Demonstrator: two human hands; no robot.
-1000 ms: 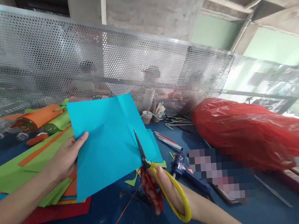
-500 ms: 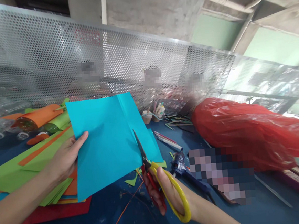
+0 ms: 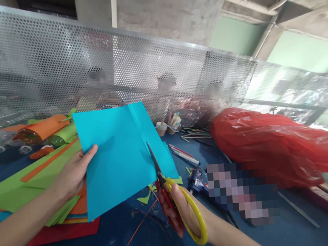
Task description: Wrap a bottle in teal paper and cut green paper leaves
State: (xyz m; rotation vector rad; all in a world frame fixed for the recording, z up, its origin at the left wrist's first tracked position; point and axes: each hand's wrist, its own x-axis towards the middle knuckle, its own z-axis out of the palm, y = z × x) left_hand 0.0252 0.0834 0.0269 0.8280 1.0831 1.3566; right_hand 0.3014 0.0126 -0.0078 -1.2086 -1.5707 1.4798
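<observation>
A sheet of bright blue paper (image 3: 115, 153) is held up in front of me, pinched at its left edge by my left hand (image 3: 78, 169), thumb on the front face. My right hand (image 3: 178, 209) is closed around the handles of a pair of scissors (image 3: 191, 204), one yellow and one red. Their blades lie around the paper on its right side, along a cut that runs up from the lower edge near a crease. Right of the blades hangs the partly cut strip of paper. The lower blade is hidden behind the sheet.
Green and orange paper sheets (image 3: 10, 188) are stacked at left, with paper-wrapped bottles (image 3: 43, 128) behind. Pens (image 3: 183, 154), a blue glue gun (image 3: 198, 179) and a big red plastic bag (image 3: 267, 141) lie at right. Two cups (image 3: 161, 129) stand by the perforated metal screen (image 3: 48, 64); people are beyond it.
Almost nothing differs. The blue paper's lower left corner has swung slightly right, and my right hand has shifted a little with the scissors still in the cut.
</observation>
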